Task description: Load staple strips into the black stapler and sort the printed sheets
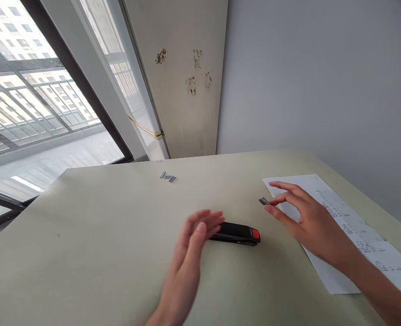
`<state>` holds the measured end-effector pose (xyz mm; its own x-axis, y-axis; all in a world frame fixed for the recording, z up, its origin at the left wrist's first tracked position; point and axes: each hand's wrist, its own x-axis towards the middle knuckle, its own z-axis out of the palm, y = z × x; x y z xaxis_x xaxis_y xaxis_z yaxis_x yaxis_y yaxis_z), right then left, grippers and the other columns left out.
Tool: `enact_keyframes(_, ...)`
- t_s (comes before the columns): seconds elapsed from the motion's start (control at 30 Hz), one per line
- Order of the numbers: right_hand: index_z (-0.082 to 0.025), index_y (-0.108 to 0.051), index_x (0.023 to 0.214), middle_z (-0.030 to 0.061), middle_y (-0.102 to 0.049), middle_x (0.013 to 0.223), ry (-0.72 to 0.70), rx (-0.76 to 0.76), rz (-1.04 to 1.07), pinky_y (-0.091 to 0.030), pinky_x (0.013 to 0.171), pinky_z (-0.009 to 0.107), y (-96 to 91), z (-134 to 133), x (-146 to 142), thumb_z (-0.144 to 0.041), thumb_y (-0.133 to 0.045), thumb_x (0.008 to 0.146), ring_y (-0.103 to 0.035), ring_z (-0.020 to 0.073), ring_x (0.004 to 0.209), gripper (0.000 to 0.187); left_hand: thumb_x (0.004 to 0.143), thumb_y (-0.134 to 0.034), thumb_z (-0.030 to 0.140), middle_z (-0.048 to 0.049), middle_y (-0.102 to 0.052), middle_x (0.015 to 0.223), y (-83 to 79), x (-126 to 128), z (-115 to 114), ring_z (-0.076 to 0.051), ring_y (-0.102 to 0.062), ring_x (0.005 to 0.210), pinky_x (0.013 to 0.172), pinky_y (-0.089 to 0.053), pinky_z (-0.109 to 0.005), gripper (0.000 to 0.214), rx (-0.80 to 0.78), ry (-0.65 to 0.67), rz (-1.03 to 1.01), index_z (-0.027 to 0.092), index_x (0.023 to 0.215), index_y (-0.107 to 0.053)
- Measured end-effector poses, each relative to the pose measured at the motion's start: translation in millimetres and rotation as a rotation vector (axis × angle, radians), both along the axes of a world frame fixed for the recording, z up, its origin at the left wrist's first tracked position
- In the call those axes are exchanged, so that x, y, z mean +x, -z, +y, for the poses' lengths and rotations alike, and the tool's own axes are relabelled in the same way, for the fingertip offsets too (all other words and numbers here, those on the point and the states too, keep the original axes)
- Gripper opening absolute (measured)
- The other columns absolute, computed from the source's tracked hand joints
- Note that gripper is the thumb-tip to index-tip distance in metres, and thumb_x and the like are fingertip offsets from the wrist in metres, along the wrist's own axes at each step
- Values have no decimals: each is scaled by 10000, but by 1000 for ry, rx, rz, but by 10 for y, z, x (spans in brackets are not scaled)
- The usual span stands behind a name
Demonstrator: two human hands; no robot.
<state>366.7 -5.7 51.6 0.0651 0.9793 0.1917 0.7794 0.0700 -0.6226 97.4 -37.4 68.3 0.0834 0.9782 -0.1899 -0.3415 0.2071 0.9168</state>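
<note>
A black stapler [237, 233] with a red end lies on the pale table [102, 235]. My left hand [192, 246] hovers just left of it, fingers stretched out and together, holding nothing. My right hand [302, 215] is above the left edge of a printed sheet of paper [360, 231]. Its thumb and a fingertip pinch a small grey strip of staples [263, 201], while the other fingers are spread. A few loose staple strips [168, 176] lie farther back on the table.
The table stands in a corner, with a grey wall [322, 77] behind and to the right. A large window [34, 99] and its dark frame are at the left. The table's left edge runs diagonally beside the window.
</note>
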Motion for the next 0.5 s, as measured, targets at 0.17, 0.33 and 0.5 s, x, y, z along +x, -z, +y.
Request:
enact_keyframes(0.17,-262,-719,792,86,-578,1545,65,-129,-152,-550,950,576,568,301,569,-700,-510,939,-605,401,1314,507,1005,-638,382,-65,-764,1039,210,-410,320,-224,-673,1045,994,-483,-329,194,91,-216,282,210,1059,-711)
enact_keyframes(0.33,-253,-686,745,123,-626,1460,6,-48,-306,-412,1128,628,900,349,708,-703,-444,960,-482,403,1450,555,986,-619,366,-22,-703,916,493,-624,454,-191,-627,932,914,-464,-283,160,133,-163,489,218,1025,-665)
enact_keyframes(0.5,-245,-684,753,143,-608,1465,29,-9,-390,-400,1135,631,944,358,735,-676,-400,978,-419,420,1493,563,1009,-538,450,-18,-678,910,636,-648,454,-201,-624,914,867,-478,-315,240,200,-62,603,227,1051,-614)
